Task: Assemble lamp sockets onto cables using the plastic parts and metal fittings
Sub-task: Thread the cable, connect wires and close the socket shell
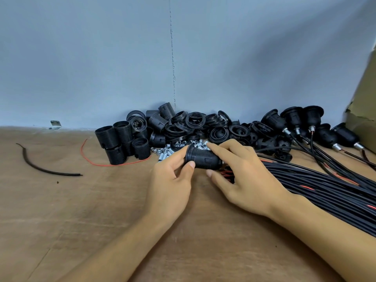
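Note:
A black threaded lamp socket (203, 158) lies on its side just above the brown tabletop, held between both hands. My left hand (173, 180) grips its left, flanged end with thumb and fingers. My right hand (242, 176) holds the right end, index finger along the top and thumb below. Red wire tips (226, 173) show under my right hand. A thick bundle of black cables (325, 186) runs from there to the right. Small silver metal fittings (168, 152) lie scattered just behind the socket.
A heap of black socket bodies (120, 141) and rings (195, 121) sits against the grey wall. Assembled sockets on cables (293, 121) lie at the back right beside a cardboard box (364, 110). A loose black cable piece (40, 167) and a red wire (97, 162) lie left.

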Demonstrator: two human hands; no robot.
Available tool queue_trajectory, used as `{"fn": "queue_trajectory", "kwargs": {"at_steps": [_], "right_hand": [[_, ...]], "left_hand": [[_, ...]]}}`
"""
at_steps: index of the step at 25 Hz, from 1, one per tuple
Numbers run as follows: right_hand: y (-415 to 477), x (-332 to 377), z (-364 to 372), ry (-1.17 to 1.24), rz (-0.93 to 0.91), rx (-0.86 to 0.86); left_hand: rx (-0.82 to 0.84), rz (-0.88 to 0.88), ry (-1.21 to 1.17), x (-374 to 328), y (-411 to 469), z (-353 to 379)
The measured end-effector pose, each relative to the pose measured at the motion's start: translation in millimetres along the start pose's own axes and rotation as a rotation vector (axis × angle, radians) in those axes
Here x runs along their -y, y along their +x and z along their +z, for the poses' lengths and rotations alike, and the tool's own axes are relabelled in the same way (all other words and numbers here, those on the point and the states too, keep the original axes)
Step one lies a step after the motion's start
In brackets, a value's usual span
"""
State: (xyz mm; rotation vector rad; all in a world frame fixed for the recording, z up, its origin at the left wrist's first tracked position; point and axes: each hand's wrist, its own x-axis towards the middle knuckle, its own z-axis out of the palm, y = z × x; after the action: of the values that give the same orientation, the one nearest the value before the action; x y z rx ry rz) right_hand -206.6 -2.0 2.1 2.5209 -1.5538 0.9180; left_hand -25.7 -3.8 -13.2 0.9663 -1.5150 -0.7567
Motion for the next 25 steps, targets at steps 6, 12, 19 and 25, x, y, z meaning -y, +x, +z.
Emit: {"fn": "queue_trajectory", "kwargs": {"at_steps": [6,12,19,25], "right_hand": [[-1.6,-6.2,-2.1,0.025,0.007,0.010],[-1.7,-3.0,-2.9,0.018,-0.020,-0.012],[-1.2,-0.2,-2.6,0.082,0.051,-0.029],[-1.2,6.8,-5.9,0.132,0.098,-0.045]], "left_hand": [[0.029,-0.016,0.041,3.6,3.6,-5.3],[0.020,-0.001,0.040,-0.8,5.1,-8.0],[0.001,-0.070,-0.146,1.3,4.0,-3.1],[-0.050,-0.039,-0.160,-0.8,4.9,-3.2]]}}
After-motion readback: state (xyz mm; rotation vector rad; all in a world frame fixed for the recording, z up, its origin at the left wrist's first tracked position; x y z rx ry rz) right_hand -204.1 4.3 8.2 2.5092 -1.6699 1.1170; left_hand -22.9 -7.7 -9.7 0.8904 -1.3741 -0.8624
